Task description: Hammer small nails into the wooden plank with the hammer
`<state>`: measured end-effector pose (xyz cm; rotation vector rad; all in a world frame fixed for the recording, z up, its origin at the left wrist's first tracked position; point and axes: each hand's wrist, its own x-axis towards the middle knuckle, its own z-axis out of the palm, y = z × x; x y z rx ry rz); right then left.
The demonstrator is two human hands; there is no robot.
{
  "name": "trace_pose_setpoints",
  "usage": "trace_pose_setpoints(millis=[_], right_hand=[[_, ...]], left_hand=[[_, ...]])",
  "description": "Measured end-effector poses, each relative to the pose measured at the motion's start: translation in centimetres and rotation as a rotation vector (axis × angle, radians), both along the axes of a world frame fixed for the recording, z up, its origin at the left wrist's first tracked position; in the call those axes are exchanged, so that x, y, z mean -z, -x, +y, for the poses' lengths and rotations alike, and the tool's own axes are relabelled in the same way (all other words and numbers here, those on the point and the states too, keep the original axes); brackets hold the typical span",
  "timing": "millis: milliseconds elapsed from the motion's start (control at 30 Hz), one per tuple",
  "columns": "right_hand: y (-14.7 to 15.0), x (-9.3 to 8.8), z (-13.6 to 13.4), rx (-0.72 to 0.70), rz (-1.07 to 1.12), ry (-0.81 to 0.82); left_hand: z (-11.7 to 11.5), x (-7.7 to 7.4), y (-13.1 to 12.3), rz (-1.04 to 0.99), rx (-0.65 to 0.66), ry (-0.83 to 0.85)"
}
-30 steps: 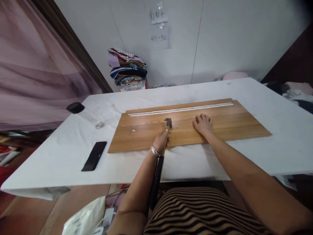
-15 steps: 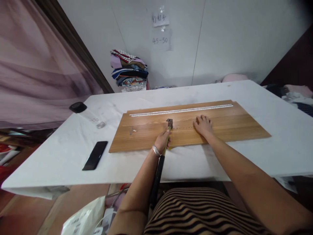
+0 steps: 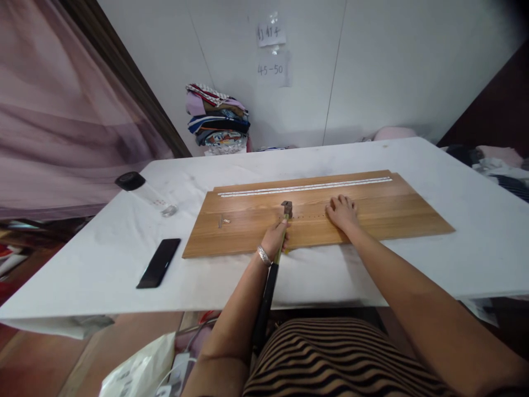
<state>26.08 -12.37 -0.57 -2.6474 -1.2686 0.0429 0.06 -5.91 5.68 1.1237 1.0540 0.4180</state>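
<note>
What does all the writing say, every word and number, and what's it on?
"钉钉子": the upper paper on the wall.
"45-50": the lower paper.
Too small to read: marks on the white strips on the wooden board, and on the bottle.
Too blurred: marks on the plastic bag.

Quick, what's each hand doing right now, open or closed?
Left hand: closed around the hammer, gripping its shaft just below the head.
Right hand: open, resting on the wooden board, with nothing visibly held.
</note>
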Motion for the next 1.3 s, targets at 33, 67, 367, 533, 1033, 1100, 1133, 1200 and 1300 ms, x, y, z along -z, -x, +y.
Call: trace_pose_setpoints(millis=[33, 67, 367, 533, 1033, 1100, 1133, 1200, 1300], right_hand=[[0.0, 0.0, 0.0, 0.003, 0.003, 0.003], [0.0, -0.1, 0.0, 0.004, 0.003, 0.006], [0.0, 0.0, 0.1, 0.006, -0.015, 0.025], [-0.3, 0.3, 0.1, -0.005, -0.032, 0.04], [-0.4, 0.6, 0.3, -0.003, -0.016, -0.002], [-0.3, 0.5, 0.3, 0.0, -0.007, 0.001], [-0.2, 0.4, 0.3, 0.001, -0.005, 0.002], [-0.2, 0.3, 0.3, 0.001, -0.006, 0.002], [-0.2, 0.3, 0.2, 0.002, -0.011, 0.002]], left_hand=[[0.0, 0.0, 0.0, 0.0, 0.001, -0.001], [0.0, 0.0, 0.0, 0.003, 0.001, -0.003], [-0.1, -0.3, -0.2, 0.025, -0.004, 0.003], [-0.1, -0.2, -0.3, 0.031, -0.004, 0.005], [-0.1, -0.4, -0.3, 0.046, -0.021, 0.004], [-0.2, -0.5, -0.3, 0.039, -0.025, 0.004], [-0.2, -0.6, -0.3, 0.035, -0.026, 0.003], [-0.3, -0.7, -0.3, 0.03, -0.03, 0.002], [-0.3, -0.6, -0.3, 0.035, -0.04, 0.0]])
